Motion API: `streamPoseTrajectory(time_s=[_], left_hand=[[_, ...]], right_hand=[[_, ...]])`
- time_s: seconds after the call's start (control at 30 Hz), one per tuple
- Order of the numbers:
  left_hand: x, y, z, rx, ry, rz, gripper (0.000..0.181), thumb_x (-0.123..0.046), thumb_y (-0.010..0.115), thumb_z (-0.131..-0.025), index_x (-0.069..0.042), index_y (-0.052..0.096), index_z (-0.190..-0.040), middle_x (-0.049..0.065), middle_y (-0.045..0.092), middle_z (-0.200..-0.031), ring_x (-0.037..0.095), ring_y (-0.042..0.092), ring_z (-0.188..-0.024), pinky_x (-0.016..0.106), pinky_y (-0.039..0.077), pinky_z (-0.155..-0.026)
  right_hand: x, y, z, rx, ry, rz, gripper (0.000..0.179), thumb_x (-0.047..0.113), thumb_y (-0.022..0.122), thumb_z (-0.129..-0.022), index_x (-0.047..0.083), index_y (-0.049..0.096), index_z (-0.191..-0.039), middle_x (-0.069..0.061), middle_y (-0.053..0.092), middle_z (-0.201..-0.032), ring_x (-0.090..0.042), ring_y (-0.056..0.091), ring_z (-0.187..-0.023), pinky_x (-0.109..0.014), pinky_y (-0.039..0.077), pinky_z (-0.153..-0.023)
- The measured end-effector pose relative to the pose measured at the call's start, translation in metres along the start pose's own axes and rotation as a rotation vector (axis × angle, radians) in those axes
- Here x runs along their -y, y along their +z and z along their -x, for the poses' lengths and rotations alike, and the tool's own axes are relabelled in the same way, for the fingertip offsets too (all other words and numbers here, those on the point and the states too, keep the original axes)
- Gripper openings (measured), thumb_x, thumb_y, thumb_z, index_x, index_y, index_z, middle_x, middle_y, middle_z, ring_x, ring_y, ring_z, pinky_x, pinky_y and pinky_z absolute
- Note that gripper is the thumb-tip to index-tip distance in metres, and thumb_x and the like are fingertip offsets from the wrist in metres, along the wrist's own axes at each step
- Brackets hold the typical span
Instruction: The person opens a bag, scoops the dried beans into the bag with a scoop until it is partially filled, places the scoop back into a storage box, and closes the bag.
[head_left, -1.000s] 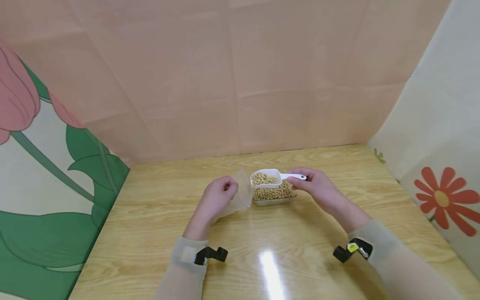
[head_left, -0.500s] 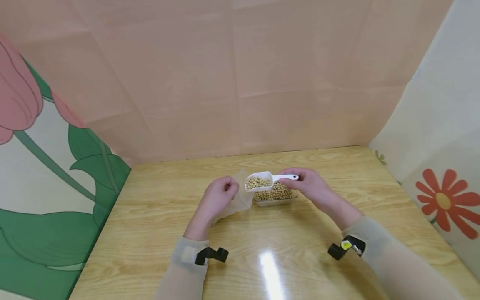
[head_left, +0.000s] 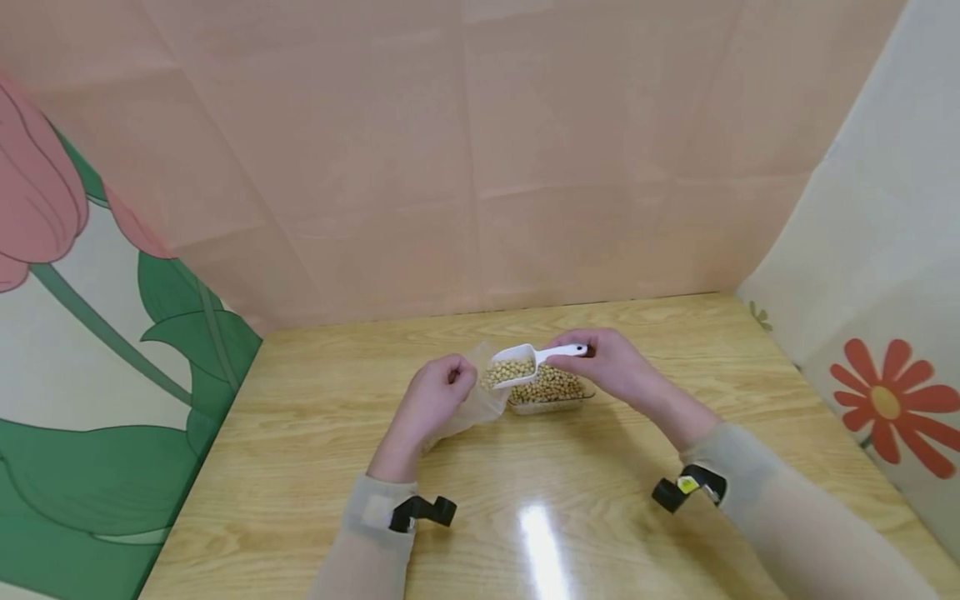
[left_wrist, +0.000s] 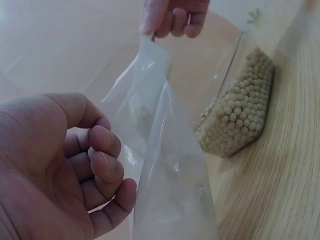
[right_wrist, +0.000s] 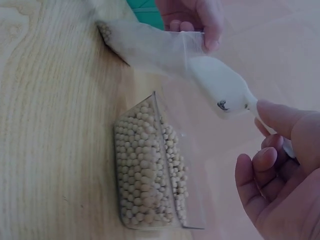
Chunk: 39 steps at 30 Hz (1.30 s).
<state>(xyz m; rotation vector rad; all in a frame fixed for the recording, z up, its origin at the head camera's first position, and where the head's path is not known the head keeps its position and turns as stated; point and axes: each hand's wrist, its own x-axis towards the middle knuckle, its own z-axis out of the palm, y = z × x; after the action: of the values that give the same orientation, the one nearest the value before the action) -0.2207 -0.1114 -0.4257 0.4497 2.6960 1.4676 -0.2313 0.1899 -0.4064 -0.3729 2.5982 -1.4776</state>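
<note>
I have the white scoop [right_wrist: 222, 85] of beans [head_left: 512, 372] with its front in the mouth of the plastic bag [head_left: 480, 408], right hand [head_left: 603, 365] pinching the handle, left hand [head_left: 441, 387] the bag's rim. Just beside the bag on the wooden table [head_left: 315, 467], a bean-filled clear container [head_left: 551, 407] stands partly behind the scoop in my head view. Cloudy film blurs the scoop's front from the left wrist.
</note>
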Motion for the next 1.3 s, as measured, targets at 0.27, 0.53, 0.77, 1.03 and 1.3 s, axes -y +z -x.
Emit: streamPoseTrajectory(time_s=[0.27, 0.53, 0.77, 1.03, 1.3], left_hand=[[-0.002, 0.0, 0.0, 0.0, -0.019, -0.011, 0.027, -0.029, 0.053, -0.101, -0.017, 0.059, -0.077, 0.001, 0.053, -0.066, 0.016, 0.041, -0.052, 0.033, 0.037, -0.05], [-0.003, 0.0, 0.001, -0.005, -0.029, -0.001, 0.025, -0.029, 0.053, -0.1, -0.018, 0.061, -0.078, 0.001, 0.051, -0.066, 0.016, 0.042, -0.053, 0.032, 0.037, -0.052], [-0.002, -0.001, 0.001, -0.006, -0.022, 0.004, 0.025, -0.029, 0.054, -0.1, -0.017, 0.061, -0.078, 0.0, 0.052, -0.066, 0.016, 0.042, -0.053, 0.031, 0.036, -0.051], [-0.002, -0.001, 0.0, -0.009, -0.021, 0.003, 0.025, -0.027, 0.055, -0.1, -0.017, 0.061, -0.078, 0.0, 0.052, -0.066, 0.016, 0.043, -0.055, 0.032, 0.037, -0.053], [-0.003, 0.0, 0.0, -0.014, -0.02, 0.003, 0.025, -0.027, 0.056, -0.1, -0.017, 0.061, -0.078, 0.0, 0.053, -0.066, 0.016, 0.044, -0.055, 0.032, 0.038, -0.053]], right_hand=[[0.012, -0.001, -0.003, 0.015, -0.053, 0.073, 0.03, 0.044, 0.077, -0.087, 0.025, 0.075, -0.11, -0.005, 0.069, -0.087, -0.02, 0.055, -0.067, -0.028, 0.044, -0.054], [0.024, -0.003, -0.003, 0.013, -0.111, 0.172, 0.022, 0.04, 0.076, -0.089, 0.026, 0.075, -0.106, 0.001, 0.069, -0.092, -0.02, 0.06, -0.072, -0.032, 0.049, -0.06], [0.032, -0.003, 0.0, -0.005, -0.185, 0.256, 0.018, 0.036, 0.076, -0.091, 0.026, 0.075, -0.106, 0.005, 0.069, -0.095, -0.016, 0.061, -0.074, -0.034, 0.051, -0.063], [0.029, -0.005, 0.001, -0.003, -0.143, 0.173, 0.022, 0.037, 0.077, -0.089, 0.026, 0.075, -0.109, 0.002, 0.07, -0.099, -0.019, 0.062, -0.075, -0.033, 0.052, -0.062], [0.016, -0.014, 0.009, -0.031, -0.063, 0.054, 0.027, 0.042, 0.078, -0.087, 0.03, 0.075, -0.111, 0.001, 0.07, -0.102, -0.021, 0.057, -0.073, -0.03, 0.047, -0.057]])
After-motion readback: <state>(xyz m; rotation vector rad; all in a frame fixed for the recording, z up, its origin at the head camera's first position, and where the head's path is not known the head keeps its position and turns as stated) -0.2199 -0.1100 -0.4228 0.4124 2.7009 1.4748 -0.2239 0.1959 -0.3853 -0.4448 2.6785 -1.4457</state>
